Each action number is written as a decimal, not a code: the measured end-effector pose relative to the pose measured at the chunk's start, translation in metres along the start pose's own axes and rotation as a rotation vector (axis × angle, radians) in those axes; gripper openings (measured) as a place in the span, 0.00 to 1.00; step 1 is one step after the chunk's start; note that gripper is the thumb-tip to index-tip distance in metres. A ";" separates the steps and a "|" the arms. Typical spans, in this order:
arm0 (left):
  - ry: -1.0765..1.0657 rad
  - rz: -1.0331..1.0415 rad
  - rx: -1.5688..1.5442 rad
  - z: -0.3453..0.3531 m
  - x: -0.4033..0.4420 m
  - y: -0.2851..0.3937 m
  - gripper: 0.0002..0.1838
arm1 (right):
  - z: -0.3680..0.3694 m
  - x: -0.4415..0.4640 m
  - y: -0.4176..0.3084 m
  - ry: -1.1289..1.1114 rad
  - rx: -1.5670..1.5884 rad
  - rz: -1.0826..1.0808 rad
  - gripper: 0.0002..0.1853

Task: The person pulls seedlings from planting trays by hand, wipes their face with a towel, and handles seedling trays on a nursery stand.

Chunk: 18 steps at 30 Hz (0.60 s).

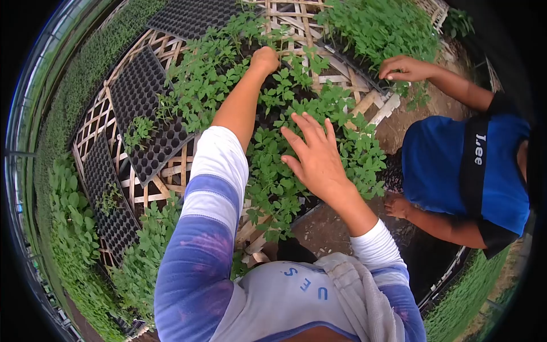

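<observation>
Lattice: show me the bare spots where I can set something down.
Bare lattice shows at the top, between the middle seedlings and the right clump. A narrow strip lies between the big tray and the small tray. It is crowded around the left hand and right hand.

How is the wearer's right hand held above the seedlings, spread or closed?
Spread: the right hand shows its fingers fanned, with gaps between them, above the green seedlings.
</observation>
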<state>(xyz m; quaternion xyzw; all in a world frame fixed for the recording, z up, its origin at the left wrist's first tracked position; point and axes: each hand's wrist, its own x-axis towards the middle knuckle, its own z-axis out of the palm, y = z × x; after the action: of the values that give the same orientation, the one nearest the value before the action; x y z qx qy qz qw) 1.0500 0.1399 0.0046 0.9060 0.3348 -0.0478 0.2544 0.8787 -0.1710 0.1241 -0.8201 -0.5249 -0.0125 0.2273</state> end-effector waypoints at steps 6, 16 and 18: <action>0.046 0.097 -0.158 0.002 -0.006 -0.002 0.05 | -0.036 -0.041 -0.010 0.082 0.150 0.027 0.26; 0.009 0.187 -0.780 -0.044 -0.054 -0.017 0.05 | -0.037 -0.061 -0.027 0.209 0.180 0.002 0.26; 0.025 0.206 -0.795 -0.068 -0.079 -0.020 0.06 | -0.040 -0.066 -0.039 0.231 0.206 -0.018 0.25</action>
<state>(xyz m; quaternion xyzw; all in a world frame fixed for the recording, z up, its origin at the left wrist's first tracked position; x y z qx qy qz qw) 0.9711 0.1404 0.0752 0.7664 0.2378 0.1218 0.5842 0.8242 -0.2291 0.1570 -0.7809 -0.5011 -0.0550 0.3690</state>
